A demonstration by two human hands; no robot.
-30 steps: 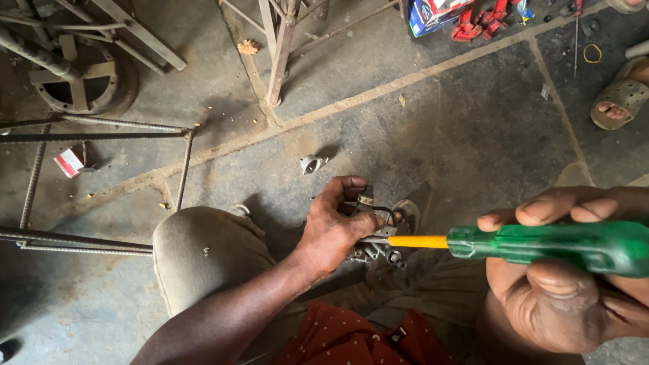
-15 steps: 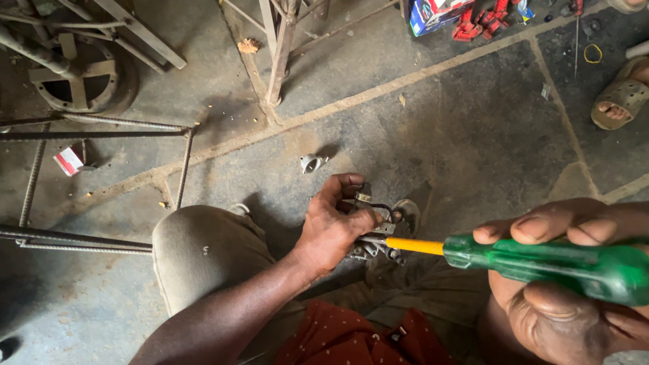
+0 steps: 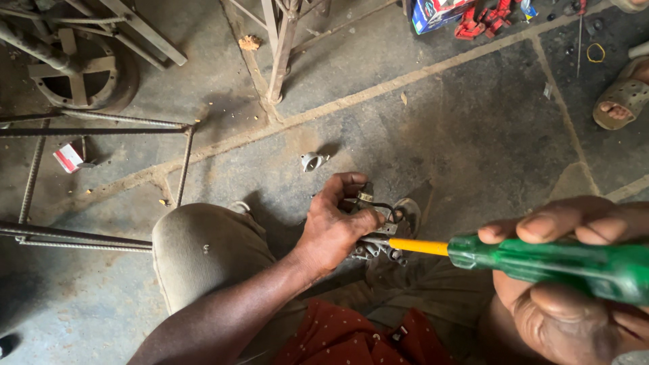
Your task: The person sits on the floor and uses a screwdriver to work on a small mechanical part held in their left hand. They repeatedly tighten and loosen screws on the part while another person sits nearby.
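My left hand [image 3: 334, 226] grips a small metal part with black wires [image 3: 378, 230], held over my knee [image 3: 203, 250] near the concrete floor. My right hand [image 3: 574, 284] is closed around the green handle of a screwdriver [image 3: 541, 260]. Its yellow shaft points left and its tip meets the metal part just under my left fingers. Most of the part is hidden by my left hand.
A small pale metal fitting [image 3: 311, 161] lies on the floor beyond my left hand. Rebar frames [image 3: 101, 125] and a round metal wheel [image 3: 71, 67] sit at the left. A metal stand leg [image 3: 280, 54], red tools [image 3: 483, 17] and a sandalled foot [image 3: 622, 101] are farther off.
The screwdriver has dropped slightly and pushed left toward the metal part. My left hand keeps its hold in the same place.
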